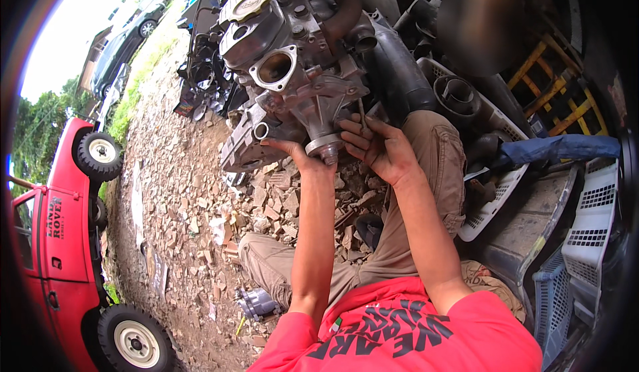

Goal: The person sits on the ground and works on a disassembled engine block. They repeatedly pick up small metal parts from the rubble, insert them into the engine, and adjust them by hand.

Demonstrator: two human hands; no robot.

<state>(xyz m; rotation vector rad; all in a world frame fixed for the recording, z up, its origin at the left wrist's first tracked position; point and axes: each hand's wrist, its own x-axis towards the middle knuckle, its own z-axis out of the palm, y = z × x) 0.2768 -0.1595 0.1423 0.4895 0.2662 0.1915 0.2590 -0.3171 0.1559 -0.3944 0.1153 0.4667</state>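
Note:
A greasy grey metal engine (313, 99) rises in front of me, with a round open port in a three-cornered flange (293, 79) and a shaft hub (324, 147) at its near lower end. My left hand (303, 156) is against the engine's underside beside the hub, its thumb stretched along the casting; its other fingers are mostly hidden. To the right of the hub, my right hand (381, 149) has its fingers bent around a thin metal rod (362, 111) that stands up against the housing. The rod's kind is unclear.
Broken stone and tile rubble (193, 205) covers the ground. A loose metal part (257, 303) lies by my leg. At right are a black pipe (399, 72), white plastic crates (589, 219) and a yellow frame (566, 99). A red off-road vehicle (63, 239) stands at left.

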